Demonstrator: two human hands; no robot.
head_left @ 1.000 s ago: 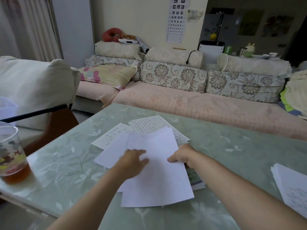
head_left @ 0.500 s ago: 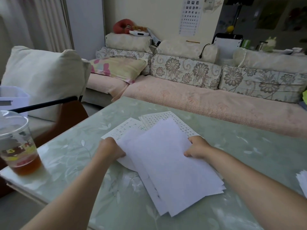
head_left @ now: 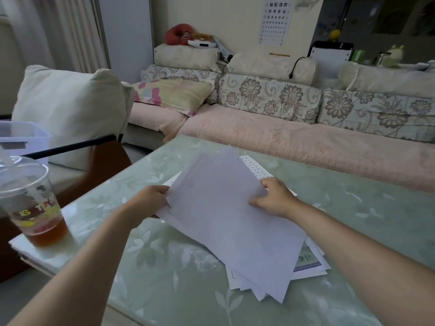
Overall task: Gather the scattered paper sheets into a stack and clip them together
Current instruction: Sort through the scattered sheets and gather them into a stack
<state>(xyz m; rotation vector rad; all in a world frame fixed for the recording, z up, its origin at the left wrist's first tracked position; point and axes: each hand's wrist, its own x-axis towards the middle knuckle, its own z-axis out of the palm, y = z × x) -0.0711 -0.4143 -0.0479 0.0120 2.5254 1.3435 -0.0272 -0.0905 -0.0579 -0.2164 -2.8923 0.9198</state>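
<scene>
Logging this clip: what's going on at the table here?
A person is gathering paper sheets on the green table. The left hand grips the pile's left edge and the right hand holds its right edge. The sheets overlap but lie fanned and uneven at the near end. No clip is in sight. A drink cup stands at the table's left corner.

Green leaf-patterned table (head_left: pixel 353 208). Plastic cup (head_left: pixel 35 208), domed lid, brown drink, on table's left corner. Translucent bin (head_left: pixel 23 137) behind cup. White pillow (head_left: pixel 68 109) beyond bin. Pink-covered sofa (head_left: pixel 282 142) behind table, floral cushions (head_left: pixel 270 100) along back. Red plush toy (head_left: pixel 179 35) atop them. Eye chart (head_left: pixel 275 20) on wall.
</scene>
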